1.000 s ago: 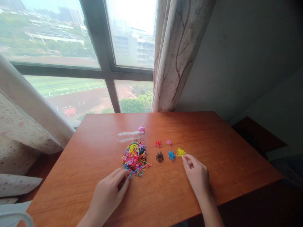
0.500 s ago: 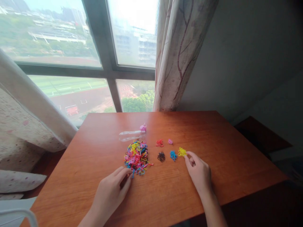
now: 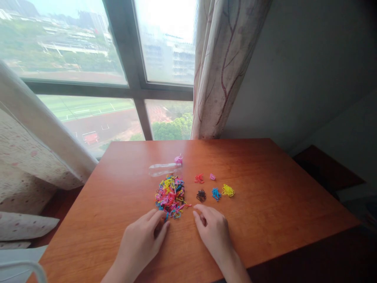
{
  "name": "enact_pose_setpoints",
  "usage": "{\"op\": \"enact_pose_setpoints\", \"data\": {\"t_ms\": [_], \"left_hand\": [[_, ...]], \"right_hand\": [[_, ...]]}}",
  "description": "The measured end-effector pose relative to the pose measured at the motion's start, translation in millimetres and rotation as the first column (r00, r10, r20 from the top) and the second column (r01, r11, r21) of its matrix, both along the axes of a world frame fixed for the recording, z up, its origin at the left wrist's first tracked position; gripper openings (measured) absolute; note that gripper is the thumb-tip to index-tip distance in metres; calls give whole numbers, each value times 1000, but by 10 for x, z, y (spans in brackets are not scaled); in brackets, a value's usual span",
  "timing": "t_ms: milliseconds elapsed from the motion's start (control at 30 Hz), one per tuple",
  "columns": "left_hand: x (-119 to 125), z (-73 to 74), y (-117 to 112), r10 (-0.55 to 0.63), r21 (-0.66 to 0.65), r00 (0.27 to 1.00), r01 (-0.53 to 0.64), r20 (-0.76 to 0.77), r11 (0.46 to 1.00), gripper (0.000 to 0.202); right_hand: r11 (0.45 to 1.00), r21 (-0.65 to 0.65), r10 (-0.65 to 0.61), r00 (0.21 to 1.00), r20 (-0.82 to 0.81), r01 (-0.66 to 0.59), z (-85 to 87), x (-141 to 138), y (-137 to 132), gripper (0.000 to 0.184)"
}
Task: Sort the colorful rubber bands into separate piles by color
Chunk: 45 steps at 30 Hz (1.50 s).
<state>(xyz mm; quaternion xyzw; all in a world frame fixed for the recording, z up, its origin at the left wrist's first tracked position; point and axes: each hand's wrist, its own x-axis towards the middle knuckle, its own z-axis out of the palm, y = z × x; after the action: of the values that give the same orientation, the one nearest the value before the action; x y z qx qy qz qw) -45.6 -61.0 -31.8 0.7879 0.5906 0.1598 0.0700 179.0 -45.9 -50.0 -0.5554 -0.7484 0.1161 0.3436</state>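
A mixed heap of small coloured loops (image 3: 171, 194), which look like rubber bands, lies on the wooden table. At its near left edge is my left hand (image 3: 145, 234), thumb and forefinger slightly apart beside a blue loop (image 3: 167, 216). To the right of the heap my right hand (image 3: 213, 228) hovers or rests low with curled fingers, its thumb and forefinger tips apart with nothing seen between them. A red loop (image 3: 189, 205) lies just beyond those tips. Sorted by colour are red (image 3: 199, 178), pink (image 3: 212, 177), black (image 3: 201, 195), blue (image 3: 216, 193) and yellow loops (image 3: 228, 190).
Behind the heap a clear plastic bottle (image 3: 163, 169) with a pink top (image 3: 178, 158) lies on its side. The brown table (image 3: 265, 196) reaches to a window with curtains (image 3: 224, 70). A white curved object (image 3: 29, 265) stands at the lower left.
My right hand has let go of the yellow loops and moved left, near the heap. My left thumb has shifted slightly right and apart from the forefinger.
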Motion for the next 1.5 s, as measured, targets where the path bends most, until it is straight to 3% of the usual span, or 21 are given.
{"op": "enact_pose_setpoints", "data": {"t_ms": [267,433,600,833,1167,1500], "left_hand": [[-19,-55,-63,-17,84,993,7,119,996,17],[7,38,-20,-48,118,972,21,230,993,14],[246,240,222,-135,107,971,116,198,988,15],[706,450,674,-268,-110,963,265,-16,958,15],[887,452,896,-352,-150,936,348,0,925,17],[1305,424,1163,-466,-158,885,462,16,873,19]], "right_hand": [[994,-75,78,997,0,-78,26,-129,-85,16],[991,-96,95,996,5,-94,6,-119,-93,15],[987,-118,116,993,30,-112,17,-117,-87,16],[991,-83,109,993,47,-105,-7,-103,-83,16],[992,-76,106,990,88,-100,-20,-102,-69,15],[987,-136,98,994,48,-91,16,-100,-82,14]]}}
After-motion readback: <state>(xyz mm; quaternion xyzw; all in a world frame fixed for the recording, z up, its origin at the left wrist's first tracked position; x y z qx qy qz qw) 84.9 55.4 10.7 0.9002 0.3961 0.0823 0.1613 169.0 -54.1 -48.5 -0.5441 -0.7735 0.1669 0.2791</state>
